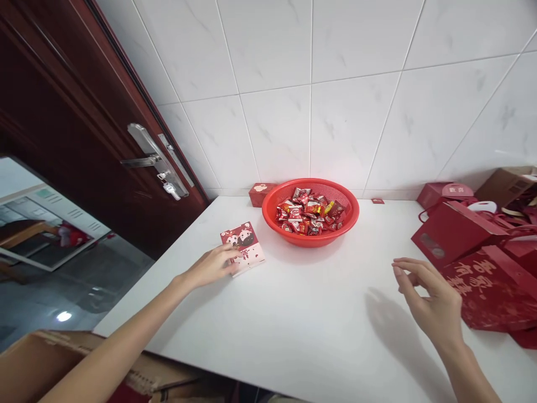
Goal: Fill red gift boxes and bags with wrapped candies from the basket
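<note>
My left hand (215,264) is at the left part of the table, its fingers over the left edge of a small red and pink gift box (250,254) printed with cartoon figures. The thumb is along the box's near side. Above the table on the right hovers my right hand (432,294), thumb and fingertips curled closely together, with nothing visible between them. A round red plastic basket (310,240) of wrapped candies (308,211) stands between and beyond the hands. It is nearest the gift box.
Behind the basket, a small red box (260,194) stands by the tiled wall. Several red gift bags (490,288) crowd the right side. A small red tag (377,201) lies near the wall. A cardboard box (46,358) is below the table's left front edge, and a dark door (84,112) stands left.
</note>
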A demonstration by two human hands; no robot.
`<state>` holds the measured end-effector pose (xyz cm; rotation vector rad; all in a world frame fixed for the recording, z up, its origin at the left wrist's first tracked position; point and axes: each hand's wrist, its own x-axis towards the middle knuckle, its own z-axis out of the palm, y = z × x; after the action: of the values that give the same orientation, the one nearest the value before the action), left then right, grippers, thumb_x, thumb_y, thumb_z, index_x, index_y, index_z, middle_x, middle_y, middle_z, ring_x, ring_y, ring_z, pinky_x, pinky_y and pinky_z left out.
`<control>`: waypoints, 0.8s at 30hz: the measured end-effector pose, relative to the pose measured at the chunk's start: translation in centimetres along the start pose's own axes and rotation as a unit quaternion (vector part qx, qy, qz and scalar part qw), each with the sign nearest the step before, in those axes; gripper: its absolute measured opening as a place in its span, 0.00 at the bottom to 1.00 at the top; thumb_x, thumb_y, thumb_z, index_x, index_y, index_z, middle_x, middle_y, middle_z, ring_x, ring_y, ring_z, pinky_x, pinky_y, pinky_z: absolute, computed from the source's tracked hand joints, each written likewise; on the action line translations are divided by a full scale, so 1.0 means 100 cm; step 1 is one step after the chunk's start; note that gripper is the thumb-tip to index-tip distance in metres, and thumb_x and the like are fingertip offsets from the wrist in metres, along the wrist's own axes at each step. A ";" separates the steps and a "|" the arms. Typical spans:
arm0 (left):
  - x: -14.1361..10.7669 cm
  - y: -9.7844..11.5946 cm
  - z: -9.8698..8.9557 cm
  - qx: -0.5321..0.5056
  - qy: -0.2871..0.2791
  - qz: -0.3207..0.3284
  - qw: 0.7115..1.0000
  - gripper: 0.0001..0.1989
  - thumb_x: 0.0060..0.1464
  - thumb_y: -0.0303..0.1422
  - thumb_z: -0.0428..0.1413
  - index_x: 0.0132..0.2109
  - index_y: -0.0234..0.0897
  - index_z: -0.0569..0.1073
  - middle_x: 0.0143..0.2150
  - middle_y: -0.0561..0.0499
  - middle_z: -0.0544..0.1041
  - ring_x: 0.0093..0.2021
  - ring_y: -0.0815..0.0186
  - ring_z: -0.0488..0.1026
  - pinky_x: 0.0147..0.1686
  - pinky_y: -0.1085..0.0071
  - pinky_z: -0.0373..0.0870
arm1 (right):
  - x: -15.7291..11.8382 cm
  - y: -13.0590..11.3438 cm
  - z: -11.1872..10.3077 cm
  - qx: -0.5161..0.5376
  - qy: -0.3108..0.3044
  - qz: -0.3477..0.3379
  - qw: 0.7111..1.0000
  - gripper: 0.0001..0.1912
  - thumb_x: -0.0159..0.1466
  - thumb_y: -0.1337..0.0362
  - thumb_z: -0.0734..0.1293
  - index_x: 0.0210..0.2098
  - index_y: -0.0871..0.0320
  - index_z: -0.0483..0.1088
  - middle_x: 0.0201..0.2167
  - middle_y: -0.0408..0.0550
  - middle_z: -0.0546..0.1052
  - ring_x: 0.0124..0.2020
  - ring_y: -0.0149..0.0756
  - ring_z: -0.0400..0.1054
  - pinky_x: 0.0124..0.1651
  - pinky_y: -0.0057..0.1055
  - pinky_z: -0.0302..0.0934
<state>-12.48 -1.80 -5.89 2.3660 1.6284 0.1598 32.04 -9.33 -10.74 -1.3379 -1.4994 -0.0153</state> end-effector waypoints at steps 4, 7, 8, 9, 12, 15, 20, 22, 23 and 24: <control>0.014 0.017 0.022 0.065 -0.054 0.020 0.996 0.10 0.54 0.35 0.52 0.27 0.39 0.71 0.31 0.48 0.75 0.30 0.61 0.72 0.29 0.71 0.60 | -0.003 0.000 0.006 0.009 -0.030 -0.016 0.999 0.07 0.68 0.60 0.66 0.34 0.53 0.73 0.36 0.47 0.78 0.19 0.28 0.63 0.26 0.32 0.65; 0.025 0.026 0.030 0.064 -0.056 0.034 0.996 0.08 0.49 0.28 0.50 0.24 0.39 0.66 0.24 0.49 0.72 0.26 0.62 0.69 0.27 0.70 0.56 | -0.003 -0.003 0.005 0.010 -0.042 -0.024 0.999 0.07 0.68 0.61 0.65 0.34 0.53 0.72 0.35 0.48 0.78 0.19 0.28 0.62 0.25 0.31 0.64; 0.027 0.030 0.029 0.052 -0.052 0.028 0.997 0.08 0.48 0.27 0.50 0.23 0.39 0.63 0.22 0.50 0.70 0.24 0.63 0.67 0.27 0.70 0.56 | -0.002 -0.005 0.005 0.011 -0.045 -0.021 0.999 0.07 0.68 0.60 0.65 0.34 0.53 0.72 0.35 0.49 0.78 0.19 0.28 0.62 0.24 0.31 0.63; 0.027 0.035 0.026 0.031 -0.044 0.020 0.998 0.08 0.46 0.27 0.50 0.22 0.39 0.62 0.20 0.52 0.69 0.23 0.64 0.66 0.26 0.70 0.55 | -0.001 -0.007 0.004 0.014 -0.051 -0.016 0.998 0.07 0.68 0.60 0.65 0.34 0.53 0.72 0.35 0.49 0.78 0.19 0.29 0.62 0.23 0.31 0.63; 0.022 0.061 0.008 -0.108 0.018 -0.004 0.994 0.04 0.42 0.29 0.52 0.25 0.39 0.62 0.21 0.56 0.69 0.23 0.68 0.64 0.25 0.73 0.57 | 0.006 -0.021 0.005 0.048 -0.102 -0.001 0.994 0.08 0.68 0.59 0.64 0.34 0.53 0.72 0.31 0.48 0.77 0.20 0.31 0.63 0.22 0.30 0.62; 0.016 0.094 -0.015 -0.280 0.087 -0.011 0.956 0.05 0.42 0.31 0.52 0.27 0.40 0.62 0.20 0.59 0.65 0.20 0.72 0.61 0.21 0.76 0.56 | 0.015 -0.047 0.016 0.101 -0.205 -0.017 0.973 0.09 0.69 0.58 0.63 0.37 0.53 0.72 0.29 0.46 0.76 0.21 0.31 0.66 0.26 0.29 0.64; 0.022 0.137 -0.024 -0.400 0.167 0.013 0.901 0.09 0.41 0.32 0.52 0.23 0.39 0.57 0.19 0.59 0.58 0.19 0.74 0.56 0.18 0.77 0.52 | 0.023 -0.094 0.047 0.152 -0.338 -0.088 0.925 0.16 0.66 0.48 0.68 0.41 0.54 0.68 0.31 0.45 0.76 0.22 0.30 0.65 0.27 0.28 0.63; 0.026 0.146 -0.017 -0.406 0.187 0.026 0.894 0.09 0.42 0.30 0.52 0.23 0.39 0.57 0.20 0.59 0.57 0.20 0.74 0.55 0.19 0.77 0.53 | 0.024 -0.106 0.057 0.146 -0.340 -0.103 0.924 0.21 0.63 0.44 0.69 0.40 0.54 0.66 0.31 0.44 0.74 0.22 0.30 0.64 0.26 0.28 0.61; 0.028 0.149 -0.013 -0.414 0.188 0.031 0.890 0.09 0.43 0.30 0.52 0.23 0.39 0.58 0.20 0.59 0.58 0.20 0.74 0.57 0.19 0.77 0.55 | 0.024 -0.109 0.061 0.139 -0.332 -0.107 0.927 0.21 0.63 0.43 0.68 0.41 0.54 0.66 0.31 0.44 0.74 0.22 0.30 0.63 0.25 0.27 0.59; 0.029 0.151 -0.009 -0.425 0.182 0.036 0.886 0.09 0.44 0.29 0.53 0.24 0.39 0.58 0.21 0.59 0.60 0.21 0.73 0.60 0.20 0.77 0.58 | 0.023 -0.112 0.064 0.132 -0.322 -0.109 0.931 0.20 0.64 0.43 0.67 0.41 0.54 0.66 0.32 0.44 0.74 0.21 0.29 0.62 0.25 0.27 0.58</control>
<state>2.00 -4.03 -1.02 1.7432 1.2077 1.1360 20.24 -7.89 -5.22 -0.9915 -2.1067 0.5122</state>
